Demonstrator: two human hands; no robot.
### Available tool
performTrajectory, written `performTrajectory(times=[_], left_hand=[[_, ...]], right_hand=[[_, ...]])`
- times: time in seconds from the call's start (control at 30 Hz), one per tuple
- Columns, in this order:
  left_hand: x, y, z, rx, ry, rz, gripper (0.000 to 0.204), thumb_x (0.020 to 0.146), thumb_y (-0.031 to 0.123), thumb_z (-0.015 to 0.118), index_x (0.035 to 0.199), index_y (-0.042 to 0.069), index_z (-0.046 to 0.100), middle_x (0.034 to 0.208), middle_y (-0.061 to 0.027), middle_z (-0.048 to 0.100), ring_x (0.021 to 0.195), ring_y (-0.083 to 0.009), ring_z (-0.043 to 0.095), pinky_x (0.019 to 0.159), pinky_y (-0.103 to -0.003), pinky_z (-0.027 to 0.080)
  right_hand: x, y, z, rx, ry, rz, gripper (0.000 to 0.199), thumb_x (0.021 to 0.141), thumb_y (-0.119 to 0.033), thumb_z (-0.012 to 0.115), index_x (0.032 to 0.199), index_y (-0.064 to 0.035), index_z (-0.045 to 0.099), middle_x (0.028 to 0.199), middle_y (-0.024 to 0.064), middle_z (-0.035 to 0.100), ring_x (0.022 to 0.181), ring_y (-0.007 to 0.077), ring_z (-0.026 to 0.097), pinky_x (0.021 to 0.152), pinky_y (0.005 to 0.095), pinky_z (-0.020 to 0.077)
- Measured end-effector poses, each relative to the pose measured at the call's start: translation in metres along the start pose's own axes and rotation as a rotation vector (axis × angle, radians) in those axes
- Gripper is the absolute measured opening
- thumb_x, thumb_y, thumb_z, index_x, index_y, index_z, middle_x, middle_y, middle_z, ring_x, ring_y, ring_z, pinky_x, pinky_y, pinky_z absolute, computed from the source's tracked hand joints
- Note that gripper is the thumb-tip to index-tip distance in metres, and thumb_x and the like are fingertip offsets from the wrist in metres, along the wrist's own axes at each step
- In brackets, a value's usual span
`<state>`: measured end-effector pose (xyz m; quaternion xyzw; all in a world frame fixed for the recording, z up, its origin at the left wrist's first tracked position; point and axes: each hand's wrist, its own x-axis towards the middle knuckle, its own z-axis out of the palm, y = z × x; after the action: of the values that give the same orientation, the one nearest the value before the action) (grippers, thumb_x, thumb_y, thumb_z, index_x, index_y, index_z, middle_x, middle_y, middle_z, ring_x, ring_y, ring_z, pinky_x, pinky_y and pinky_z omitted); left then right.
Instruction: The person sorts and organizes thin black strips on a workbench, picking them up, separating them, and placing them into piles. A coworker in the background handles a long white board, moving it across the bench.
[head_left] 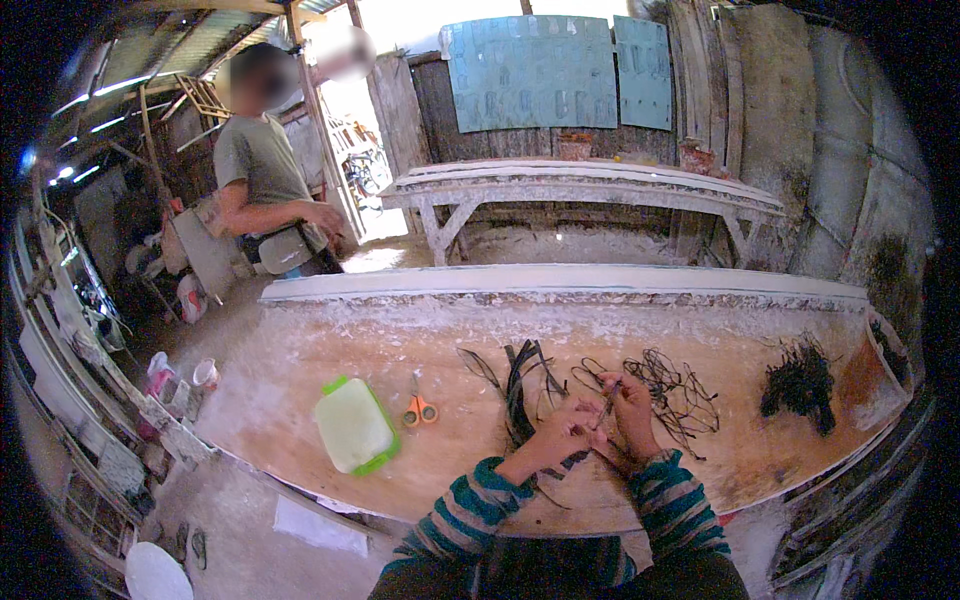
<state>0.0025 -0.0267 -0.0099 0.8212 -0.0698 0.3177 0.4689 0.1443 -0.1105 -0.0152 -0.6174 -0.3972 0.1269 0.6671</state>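
Observation:
Close together over the near middle of the wooden table, my left hand (568, 432) and my right hand (629, 402) both have their fingers closed. Between them is a thin black strip (607, 404), pinched at the fingertips; its ends are hard to follow. Just left of my hands lie several flat black strips (517, 392), spread out lengthwise. Beyond and to the right of my right hand is a loose tangle of thin black cords (680, 393). Short dark pieces show under my left wrist.
Orange-handled scissors (420, 411) and a pale green-edged container (355, 425) sit to the left on the table (270, 390). At right are a dark bundle (798, 385) and a tipped bucket (873, 365). A person (262, 170) stands far left, near a white-topped bench (590, 185).

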Motion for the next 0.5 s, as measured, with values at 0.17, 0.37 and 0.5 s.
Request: performTrajectory(times=[0.17, 0.37, 0.5], left_hand=[[0.010, 0.004, -0.026, 0.099, 0.291, -0.199, 0.013, 0.070, 0.007, 0.070, 0.082, 0.003, 0.066, 0.101, -0.0069, 0.051, 0.084, -0.0172, 0.054, 0.069, -0.027, 0.046], [0.005, -0.032, -0.044, 0.198, 0.603, -0.133, 0.014, 0.071, 0.010, 0.069, 0.083, 0.004, 0.067, 0.094, -0.0068, 0.054, 0.078, -0.0166, 0.055, 0.063, -0.026, 0.046], [0.008, -0.024, -0.043, 0.292, 0.743, -0.275, 0.017, 0.069, 0.012, 0.072, 0.081, 0.003, 0.066, 0.090, -0.0077, 0.054, 0.074, -0.0169, 0.054, 0.060, -0.026, 0.045]], right_hand=[[0.000, 0.005, -0.008, -0.245, 0.059, -0.090, 0.015, 0.085, -0.014, 0.057, 0.086, -0.0002, 0.062, 0.077, 0.0035, 0.056, 0.072, 0.0110, 0.051, 0.065, 0.0234, 0.0409], [-0.011, -0.014, 0.001, -0.203, -0.111, -0.181, 0.010, 0.079, -0.007, 0.062, 0.084, 0.0013, 0.061, 0.086, 0.0049, 0.053, 0.079, 0.0136, 0.051, 0.071, 0.0250, 0.0411], [-0.016, -0.025, 0.005, -0.011, -0.389, -0.027, 0.011, 0.080, -0.006, 0.060, 0.088, 0.0004, 0.063, 0.092, 0.0051, 0.053, 0.087, 0.0153, 0.050, 0.078, 0.0265, 0.0403]])
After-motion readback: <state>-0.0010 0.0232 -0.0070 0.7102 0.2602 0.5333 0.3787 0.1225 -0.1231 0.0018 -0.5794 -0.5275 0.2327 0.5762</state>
